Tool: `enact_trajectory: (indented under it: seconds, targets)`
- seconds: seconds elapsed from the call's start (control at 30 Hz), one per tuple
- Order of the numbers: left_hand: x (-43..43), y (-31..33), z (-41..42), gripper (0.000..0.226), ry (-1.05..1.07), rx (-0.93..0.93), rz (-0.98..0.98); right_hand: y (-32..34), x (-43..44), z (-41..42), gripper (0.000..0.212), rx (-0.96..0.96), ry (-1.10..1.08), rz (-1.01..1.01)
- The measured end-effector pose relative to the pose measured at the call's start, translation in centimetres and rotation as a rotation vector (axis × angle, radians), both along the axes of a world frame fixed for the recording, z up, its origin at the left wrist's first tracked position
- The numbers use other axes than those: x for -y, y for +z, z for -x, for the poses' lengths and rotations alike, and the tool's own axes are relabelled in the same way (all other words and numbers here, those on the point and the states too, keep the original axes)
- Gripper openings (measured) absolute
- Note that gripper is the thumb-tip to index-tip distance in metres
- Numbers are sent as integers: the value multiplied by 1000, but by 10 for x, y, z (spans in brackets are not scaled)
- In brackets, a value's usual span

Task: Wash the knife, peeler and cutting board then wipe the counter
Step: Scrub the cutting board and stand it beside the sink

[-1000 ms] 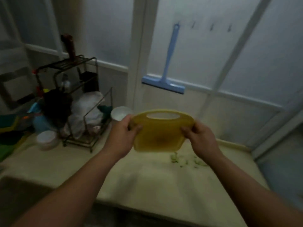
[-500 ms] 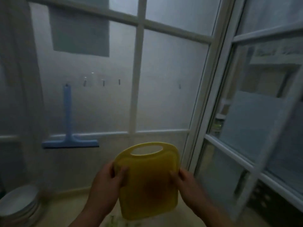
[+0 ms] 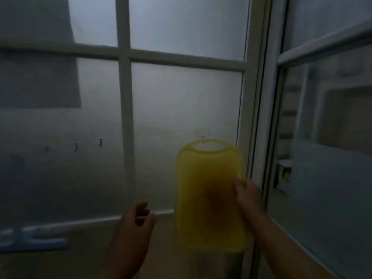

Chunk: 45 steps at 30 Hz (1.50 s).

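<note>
Gripping the right edge of the yellow cutting board, the right hand holds it upright in the air, handle hole uppermost. The left hand hangs just left of the board, apart from it, fingers loosely curled and released. Behind is the frosted window, a small hook showing at the board's handle hole. A blurred blue squeegee sits low on the left.

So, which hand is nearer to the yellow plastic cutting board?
Right. The right hand grips the right edge of the yellow plastic cutting board; the left hand is apart from it, lower to its left, fingers loosely curled, holding nothing.
</note>
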<state>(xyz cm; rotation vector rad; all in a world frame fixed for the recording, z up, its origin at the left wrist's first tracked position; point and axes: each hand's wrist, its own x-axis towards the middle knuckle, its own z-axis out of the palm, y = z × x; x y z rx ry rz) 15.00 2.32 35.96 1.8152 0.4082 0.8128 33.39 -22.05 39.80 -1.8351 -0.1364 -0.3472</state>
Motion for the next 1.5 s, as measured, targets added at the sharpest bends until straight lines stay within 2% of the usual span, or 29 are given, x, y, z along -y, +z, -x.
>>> enact_trajectory:
  seconds: [0.2,0.43,0.53,0.63,0.7,0.8,1.13,1.5]
  targets:
    - [-9,-2,-25,26,43,-24,-61,35,-22,-60,46,24,59,33]
    - [-32,-31,-21,16,77,-64,6,-13,-37,-81,48,-139,152,-38]
    - [-44,-42,-12,21,73,-83,-13,-18,-30,-88,52,-166,156,-58]
    - [-48,-47,-2,15,77,-116,-27,-23,-21,-95,59,-204,153,-56]
    - [-48,-50,6,16,88,-146,-24,-27,-16,-100,57,-228,161,-24]
    - [-51,-60,17,15,106,-168,4,-30,-15,-105,59,-213,84,21]
    - [-53,-71,34,14,111,-235,-11,-20,-24,-102,37,-46,-33,98]
    - [-56,-83,25,14,106,-242,-12,-37,-29,-101,50,5,-172,86]
